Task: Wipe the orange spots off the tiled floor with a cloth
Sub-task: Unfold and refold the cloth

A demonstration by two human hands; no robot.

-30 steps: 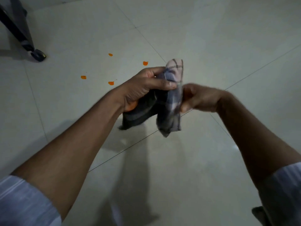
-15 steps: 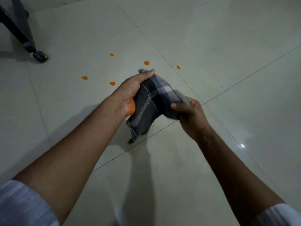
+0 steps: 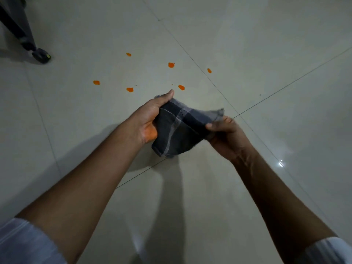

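Observation:
A dark grey checked cloth (image 3: 181,128) is held folded between both hands above the pale tiled floor (image 3: 266,54). My left hand (image 3: 150,119) grips its left edge, thumb on top; an orange smear shows on that palm. My right hand (image 3: 226,136) pinches the cloth's right end. Several orange spots lie on the floor just beyond the hands, the nearest spot (image 3: 181,87) close to my left thumb tip, others further out such as one spot (image 3: 171,64) and another (image 3: 130,89).
A dark wheeled leg of some furniture (image 3: 39,55) stands at the upper left. Thin grout lines cross the floor under and to the right of the hands. My shadow falls on the tiles below the cloth.
The hands have lowered and come toward me with the cloth, which is now folded flatter and stretched between them. One more orange spot has come into sight beyond my left thumb.

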